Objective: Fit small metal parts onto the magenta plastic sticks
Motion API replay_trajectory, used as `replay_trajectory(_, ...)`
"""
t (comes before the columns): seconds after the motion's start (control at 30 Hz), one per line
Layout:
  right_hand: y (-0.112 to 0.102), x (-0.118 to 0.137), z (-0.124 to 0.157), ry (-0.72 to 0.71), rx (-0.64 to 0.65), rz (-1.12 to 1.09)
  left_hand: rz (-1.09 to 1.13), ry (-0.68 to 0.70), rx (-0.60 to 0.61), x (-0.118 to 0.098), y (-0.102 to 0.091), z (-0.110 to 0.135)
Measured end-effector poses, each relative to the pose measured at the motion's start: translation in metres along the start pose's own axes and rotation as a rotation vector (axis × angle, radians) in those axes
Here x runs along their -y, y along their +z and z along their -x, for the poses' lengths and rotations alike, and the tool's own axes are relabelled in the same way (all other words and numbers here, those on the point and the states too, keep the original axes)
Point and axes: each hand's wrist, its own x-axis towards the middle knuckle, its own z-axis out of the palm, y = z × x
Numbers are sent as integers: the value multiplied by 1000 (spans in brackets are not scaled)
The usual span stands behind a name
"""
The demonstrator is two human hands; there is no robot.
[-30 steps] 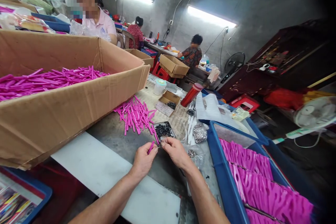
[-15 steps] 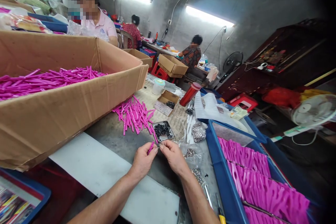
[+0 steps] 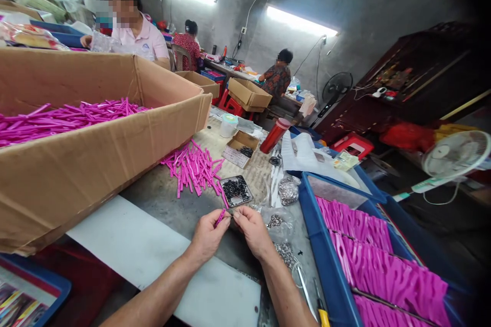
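Observation:
Closed around a slim magenta plastic piece (image 3: 220,217) is my left hand (image 3: 206,237), with the piece sticking up between thumb and fingers. My right hand (image 3: 252,231) pinches at a tiny dark bit between the two sets of fingertips, too small to make out. The fingertips of both hands nearly meet. Just beyond them sits a small square tray (image 3: 251,198) of little black parts (image 3: 235,189). A loose heap of magenta pieces (image 3: 195,166) lies on the worktable to the left of that tray.
A large cardboard box (image 3: 95,148) of magenta pieces stands left. At right is a blue crate (image 3: 322,260) with magenta pieces in rows. Nearby are a red cylinder (image 3: 275,135), bags of metal parts (image 3: 288,190), and a yellow-handled screwdriver (image 3: 322,311). Several people sit at the back.
The view has shifted slightly. Both hands stay together at the same spot, still closed, with the magenta piece still in the left. The person at the far left has raised a hand into view.

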Motion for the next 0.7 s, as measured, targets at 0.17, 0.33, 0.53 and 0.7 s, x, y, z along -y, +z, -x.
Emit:
replay_trajectory(0.17, 2, -1, 3, -32, -43, -15, 4, -4, 10, -3, 0, 0)
replay_trajectory(0.33, 2, 0, 3, 7, -45, -80, 19, -12, 48, -4, 1, 1)
replay_trajectory(0.53, 0, -1, 3, 49, -30, -132, 28, -12, 71, -6, 2, -1)
replay_trajectory(0.7, 0, -3, 4, 58, -22, -156, 21, -13, 77, -9, 2, -1)
